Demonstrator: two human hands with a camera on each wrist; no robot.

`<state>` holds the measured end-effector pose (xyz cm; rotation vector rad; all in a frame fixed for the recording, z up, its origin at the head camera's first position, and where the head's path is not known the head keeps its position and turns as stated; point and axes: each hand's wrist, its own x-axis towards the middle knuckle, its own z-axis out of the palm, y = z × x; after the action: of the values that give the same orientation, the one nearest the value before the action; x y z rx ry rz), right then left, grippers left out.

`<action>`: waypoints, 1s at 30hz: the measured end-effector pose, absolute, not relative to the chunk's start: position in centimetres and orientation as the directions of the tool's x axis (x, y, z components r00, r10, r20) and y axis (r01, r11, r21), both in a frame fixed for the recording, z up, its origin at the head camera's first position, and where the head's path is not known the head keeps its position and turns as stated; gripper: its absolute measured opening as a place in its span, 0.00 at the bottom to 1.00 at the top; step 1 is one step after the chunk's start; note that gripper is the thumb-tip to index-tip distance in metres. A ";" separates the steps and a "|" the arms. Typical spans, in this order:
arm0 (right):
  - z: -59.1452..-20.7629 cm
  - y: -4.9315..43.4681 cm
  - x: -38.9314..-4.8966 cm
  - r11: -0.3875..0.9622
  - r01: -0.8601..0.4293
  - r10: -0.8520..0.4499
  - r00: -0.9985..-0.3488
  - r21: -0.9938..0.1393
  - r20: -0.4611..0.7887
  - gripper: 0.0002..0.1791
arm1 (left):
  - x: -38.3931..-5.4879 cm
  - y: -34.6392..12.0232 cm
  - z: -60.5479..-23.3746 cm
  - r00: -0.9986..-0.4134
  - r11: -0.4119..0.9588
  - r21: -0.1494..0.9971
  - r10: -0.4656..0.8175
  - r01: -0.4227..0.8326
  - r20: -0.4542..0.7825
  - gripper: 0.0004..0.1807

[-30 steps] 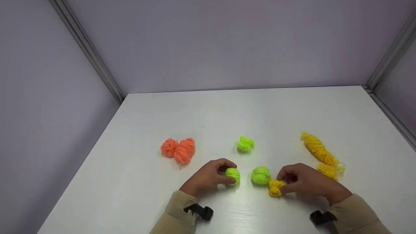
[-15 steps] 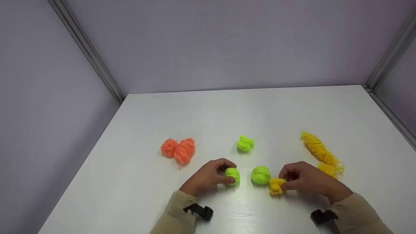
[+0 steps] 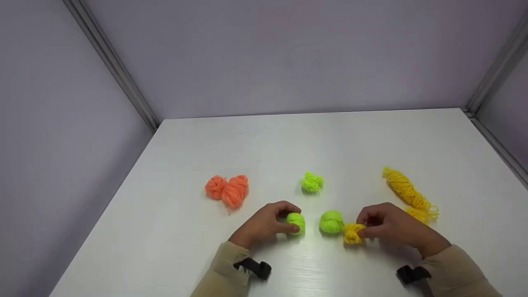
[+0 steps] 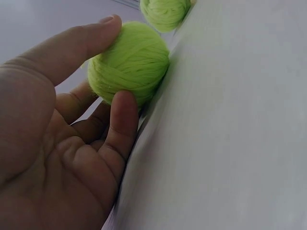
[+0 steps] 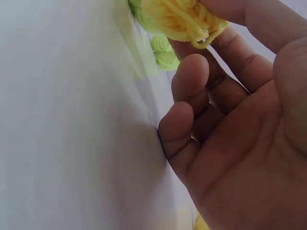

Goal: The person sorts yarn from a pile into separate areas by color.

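Observation:
My left hand (image 3: 266, 222) holds a round lime-green yarn ball (image 4: 129, 62) between thumb and fingers, low over the white table. To its right sits a second lime-green yarn ball (image 3: 331, 222), a short gap away. My right hand (image 3: 392, 227) pinches a small yellow yarn bundle (image 3: 353, 234) by its right side, thumb and fingertips on it. In the head view the bundle's left side comes right up to the second green ball. Loose loops of the yellow yarn (image 5: 196, 28) show at the fingertips in the right wrist view.
A small lime-green yarn clump (image 3: 312, 182) lies farther back in the middle. Two orange yarn bundles (image 3: 235, 191) lie together at the left. On the right, a long twisted yellow skein (image 3: 406, 189) touches another yellow bundle (image 3: 417, 214), partly behind my right hand. Walls enclose the white table (image 3: 165, 247).
My right hand has shifted slightly away from me, turning the small yellow bundle and bringing it a little farther back and right. The left hand and its green ball have stayed put.

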<state>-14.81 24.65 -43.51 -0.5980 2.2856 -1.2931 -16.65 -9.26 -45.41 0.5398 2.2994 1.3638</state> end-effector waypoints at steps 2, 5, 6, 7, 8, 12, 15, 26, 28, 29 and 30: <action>-43.4 24.7 -14.8 0.462 -0.149 -0.563 -0.811 -0.874 -0.160 0.09 | -16.6 -9.3 -45.4 -0.839 0.445 0.887 0.523 0.122 -0.147 0.23; -43.3 24.7 -14.9 0.450 -0.145 -0.562 -0.813 -0.881 -0.153 0.10 | -16.6 -9.3 -45.3 -0.838 0.446 0.886 0.525 0.125 -0.147 0.23; -43.3 24.7 -14.9 0.445 -0.145 -0.562 -0.814 -0.884 -0.149 0.10 | -16.6 -9.3 -45.3 -0.838 0.447 0.886 0.525 0.123 -0.149 0.23; -43.3 24.8 -15.0 0.439 -0.144 -0.563 -0.814 -0.887 -0.146 0.10 | -16.6 -9.3 -45.3 -0.838 0.448 0.886 0.524 0.119 -0.153 0.23; -43.3 24.8 -15.0 0.437 -0.146 -0.563 -0.814 -0.888 -0.142 0.10 | -16.6 -9.3 -45.4 -0.838 0.450 0.885 0.523 0.117 -0.155 0.23; -43.3 25.1 -15.0 0.423 -0.171 -0.563 -0.819 -0.890 -0.110 0.09 | -16.7 -9.2 -45.4 -0.840 0.459 0.882 0.517 0.109 -0.165 0.22; -43.3 25.3 -15.1 0.414 -0.194 -0.561 -0.824 -0.889 -0.081 0.08 | -16.7 -9.2 -45.4 -0.841 0.463 0.879 0.516 0.112 -0.164 0.22; -42.6 26.1 -15.1 0.426 -0.208 -0.497 -0.867 -0.881 -0.035 0.07 | -16.6 -9.2 -45.5 -0.844 0.448 0.890 0.506 0.082 -0.177 0.21; -42.5 26.3 -15.1 0.428 -0.216 -0.486 -0.874 -0.878 -0.022 0.07 | -16.6 -9.2 -45.4 -0.843 0.438 0.896 0.509 0.078 -0.175 0.22; -42.5 26.3 -15.1 0.428 -0.214 -0.478 -0.878 -0.878 -0.019 0.07 | -16.5 -9.2 -45.4 -0.842 0.434 0.897 0.511 0.078 -0.174 0.22; -42.4 26.4 -15.2 0.435 -0.211 -0.469 -0.883 -0.876 -0.020 0.07 | -16.5 -9.2 -45.4 -0.841 0.430 0.899 0.513 0.079 -0.172 0.22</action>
<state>-15.16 26.37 -42.43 -0.5895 2.4293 -1.4269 -16.53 -9.24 -45.42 0.5012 2.2655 1.3912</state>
